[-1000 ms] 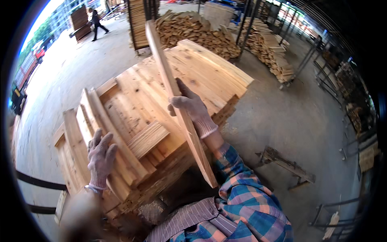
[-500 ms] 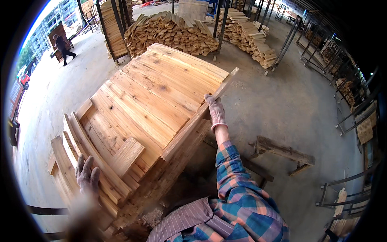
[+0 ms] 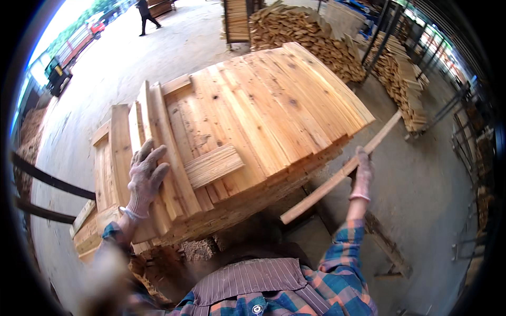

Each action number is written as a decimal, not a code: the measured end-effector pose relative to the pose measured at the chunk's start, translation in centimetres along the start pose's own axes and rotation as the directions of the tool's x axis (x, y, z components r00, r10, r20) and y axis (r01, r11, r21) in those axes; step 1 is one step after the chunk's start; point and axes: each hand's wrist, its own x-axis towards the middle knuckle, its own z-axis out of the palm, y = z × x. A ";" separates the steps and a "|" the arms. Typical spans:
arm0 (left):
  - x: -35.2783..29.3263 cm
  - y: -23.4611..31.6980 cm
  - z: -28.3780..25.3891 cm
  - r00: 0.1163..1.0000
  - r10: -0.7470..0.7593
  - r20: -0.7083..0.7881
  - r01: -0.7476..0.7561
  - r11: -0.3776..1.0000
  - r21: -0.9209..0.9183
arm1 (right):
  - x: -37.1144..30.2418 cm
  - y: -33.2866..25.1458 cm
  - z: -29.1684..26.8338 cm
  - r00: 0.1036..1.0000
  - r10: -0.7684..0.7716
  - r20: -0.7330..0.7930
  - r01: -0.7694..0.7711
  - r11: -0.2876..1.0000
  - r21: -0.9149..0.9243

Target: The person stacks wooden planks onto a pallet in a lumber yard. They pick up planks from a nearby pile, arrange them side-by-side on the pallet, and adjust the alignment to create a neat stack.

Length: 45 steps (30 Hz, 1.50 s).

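My right hand [image 3: 362, 175], in a knitted glove, is closed around the middle of a long narrow wooden board [image 3: 320, 193]. This board is held in the air, off the right side of a broad stack of planks [image 3: 263, 113]. My left hand [image 3: 145, 176], also gloved, lies with fingers spread on several long boards [image 3: 167, 152] lying loose across the stack's left part. Beside them a short wooden block [image 3: 215, 165] rests flat on the planks. Another short piece [image 3: 177, 85] lies at the far end of the same gap.
A wooden trestle [image 3: 387, 245] stands on the floor at my right. Two dark curved bars [image 3: 52, 181] reach toward the stack from the left. Beyond the stack are heaps of boards [image 3: 300, 39] and metal racks. A person [image 3: 146, 16] walks far off at the left.
My right hand has taken the board away from the stack's near edge, out to the right. My left hand now lies further over the loose boards. The whole view has turned leftward.
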 end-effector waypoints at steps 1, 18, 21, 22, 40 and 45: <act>0.0 0.1 0.0 1.000 -0.026 0.014 0.026 0.999 0.026 | 0.0 -1.8 -0.8 0.982 -0.048 0.185 0.062 0.996 -0.068; 0.2 0.9 -0.2 0.995 -0.096 0.022 0.095 0.995 0.031 | 6.4 -6.8 21.6 0.041 0.538 0.842 0.998 -0.057 -0.012; 0.2 0.9 -0.1 0.995 -0.096 0.016 0.095 0.994 0.058 | 7.9 -6.8 21.0 -0.054 0.489 0.871 0.997 -0.017 0.071; 0.2 0.9 -0.1 0.995 -0.097 0.016 0.096 0.995 0.038 | 8.2 -6.8 20.8 -0.133 0.436 0.890 0.990 0.014 0.141; 0.9 1.7 -1.3 0.973 -0.160 0.166 0.143 0.983 0.114 | 2.1 -6.5 21.0 0.190 0.352 0.917 0.944 -0.322 -0.072; -2.1 -2.7 -7.5 0.998 -0.029 -0.055 0.038 0.984 0.175 | -8.8 -7.4 25.8 0.161 0.295 0.942 0.919 0.304 -0.252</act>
